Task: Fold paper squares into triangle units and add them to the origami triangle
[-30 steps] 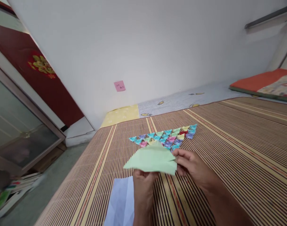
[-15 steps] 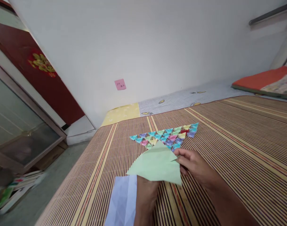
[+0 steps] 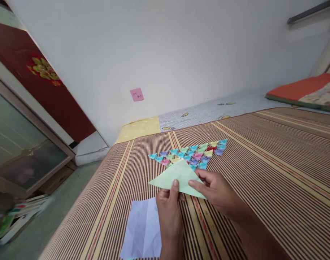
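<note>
A light green sheet of paper (image 3: 178, 174), folded into a triangle with its point away from me, is held up between my hands. My left hand (image 3: 169, 209) grips its lower edge, thumb on top and fingers beneath. At the right corner my right hand (image 3: 215, 189) pinches the paper, thumb on the near face. Beyond it, small folded paper triangles (image 3: 193, 148) in several colours lie in rows on the striped mat; the green paper covers part of them. A creased lavender sheet (image 3: 142, 229) lies flat beside my left wrist.
The striped mat (image 3: 105, 202) covers the bed up to a patterned sheet (image 3: 197, 121) along the white wall. A pink note (image 3: 137, 94) is stuck on the wall. At the far right lies an orange folded quilt (image 3: 297, 89). Left of the bed edge are floor and papers (image 3: 21, 215).
The green paper has gone from a loosely bent sheet to a folded triangle. My left thumb has come over its front, and my right thumb now lies on its near face.
</note>
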Motion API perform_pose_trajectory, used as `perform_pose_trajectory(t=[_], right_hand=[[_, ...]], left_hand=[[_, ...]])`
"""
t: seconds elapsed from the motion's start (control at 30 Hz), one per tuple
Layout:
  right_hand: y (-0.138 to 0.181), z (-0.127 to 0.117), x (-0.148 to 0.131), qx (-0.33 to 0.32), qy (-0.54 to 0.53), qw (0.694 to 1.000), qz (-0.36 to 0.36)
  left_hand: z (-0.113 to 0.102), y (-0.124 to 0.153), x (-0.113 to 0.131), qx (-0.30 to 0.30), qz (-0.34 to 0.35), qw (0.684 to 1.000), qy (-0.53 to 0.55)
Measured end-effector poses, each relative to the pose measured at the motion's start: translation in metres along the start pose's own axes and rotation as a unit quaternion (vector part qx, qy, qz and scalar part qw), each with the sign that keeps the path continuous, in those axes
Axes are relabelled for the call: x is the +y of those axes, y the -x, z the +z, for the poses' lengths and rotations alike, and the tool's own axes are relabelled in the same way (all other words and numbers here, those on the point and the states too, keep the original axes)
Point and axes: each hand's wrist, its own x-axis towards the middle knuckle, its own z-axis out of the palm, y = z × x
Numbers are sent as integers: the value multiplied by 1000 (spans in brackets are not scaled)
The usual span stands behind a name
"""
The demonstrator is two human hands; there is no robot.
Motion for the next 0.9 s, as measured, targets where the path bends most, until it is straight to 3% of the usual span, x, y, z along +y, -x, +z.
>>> perform_pose_trajectory(t=[0.2, 0.43, 0.57, 0.73, 0.9], right_hand=[[2, -10, 3, -15, 3, 999, 31], [2, -2, -7, -3, -9, 1000, 21], [2, -8, -6, -34, 41, 998, 29], [3, -20, 3, -21, 52, 998, 27], [3, -31, 7, -29, 59, 997, 41]], left_hand=[[-15, -12, 8, 76, 48, 993, 76], [-10, -6, -1, -18, 10, 1000, -6], [-6, -4, 0, 22, -5, 999, 26], [-5, -8, 7, 64, -34, 990, 123], [-9, -11, 8, 96, -20, 989, 115]])
